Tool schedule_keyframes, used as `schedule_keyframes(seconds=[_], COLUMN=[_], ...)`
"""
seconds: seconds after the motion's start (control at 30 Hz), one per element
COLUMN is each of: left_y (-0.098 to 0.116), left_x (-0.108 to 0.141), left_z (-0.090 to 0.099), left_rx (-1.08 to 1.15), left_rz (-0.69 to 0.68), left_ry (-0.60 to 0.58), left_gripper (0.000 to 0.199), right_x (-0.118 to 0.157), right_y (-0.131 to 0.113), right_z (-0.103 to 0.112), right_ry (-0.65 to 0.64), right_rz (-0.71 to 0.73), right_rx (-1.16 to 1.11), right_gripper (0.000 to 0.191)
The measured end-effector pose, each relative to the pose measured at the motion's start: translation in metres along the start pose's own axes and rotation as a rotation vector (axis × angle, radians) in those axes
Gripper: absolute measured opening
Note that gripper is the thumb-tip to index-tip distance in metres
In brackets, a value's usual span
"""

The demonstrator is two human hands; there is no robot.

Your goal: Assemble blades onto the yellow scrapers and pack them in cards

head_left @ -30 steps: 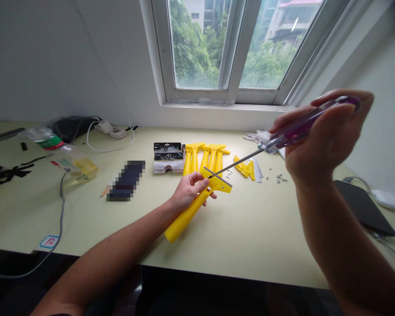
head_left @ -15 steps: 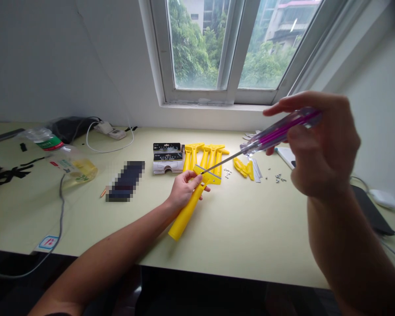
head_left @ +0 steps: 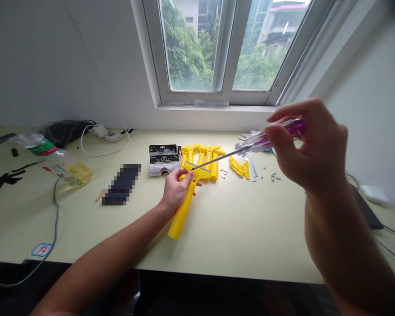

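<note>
My left hand grips a yellow scraper near its head, with the handle pointing down toward the table's front edge. A clear and purple screwdriver is held by the handle in my right hand. Its tip touches the scraper head beside my left thumb; the screw there is too small to make out. Several more yellow scrapers lie just behind. To their right are small white nuts, yellow plastic pieces, flat blades and scattered screws.
Black and white boxes stand left of the scrapers. A blurred dark rectangle, an orange pen-like item, a bottle and cables lie at the left. A dark device sits at the right beneath the window.
My right hand has shifted its hold on the screwdriver, with thumb and fingers now nearer the handle's middle. The view has moved slightly; the scraper stays in my left hand.
</note>
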State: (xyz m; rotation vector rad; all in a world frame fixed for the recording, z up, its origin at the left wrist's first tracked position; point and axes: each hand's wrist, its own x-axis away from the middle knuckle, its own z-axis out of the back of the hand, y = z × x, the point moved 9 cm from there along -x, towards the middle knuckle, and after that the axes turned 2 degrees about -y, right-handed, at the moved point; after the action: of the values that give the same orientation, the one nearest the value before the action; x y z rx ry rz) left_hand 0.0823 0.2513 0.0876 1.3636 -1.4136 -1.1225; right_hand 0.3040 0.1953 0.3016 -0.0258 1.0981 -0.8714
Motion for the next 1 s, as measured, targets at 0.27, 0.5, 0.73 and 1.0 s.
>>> schedule_keyframes(seconds=[0.27, 0.5, 0.73, 1.0], left_y=[0.007, 0.010, 0.011, 0.014], left_x=[-0.007, -0.012, -0.014, -0.009], left_z=[0.014, 0.023, 0.022, 0.006], left_rx=[-0.005, -0.019, -0.016, -0.022], left_rz=[-0.051, -0.076, -0.108, -0.130], left_ry=[0.071, 0.113, 0.085, -0.001], left_gripper=[0.037, 0.038, 0.039, 0.036], right_x=[-0.003, -0.003, -0.005, -0.003], right_y=[0.006, 0.007, 0.015, 0.006], right_z=[-0.007, -0.015, -0.014, 0.002], right_ry=[-0.117, -0.208, -0.255, -0.200], right_rz=[-0.019, 0.012, 0.023, 0.020], right_rx=[0.253, 0.204, 0.146, 0.117], right_gripper=[0.023, 0.032, 0.035, 0.043])
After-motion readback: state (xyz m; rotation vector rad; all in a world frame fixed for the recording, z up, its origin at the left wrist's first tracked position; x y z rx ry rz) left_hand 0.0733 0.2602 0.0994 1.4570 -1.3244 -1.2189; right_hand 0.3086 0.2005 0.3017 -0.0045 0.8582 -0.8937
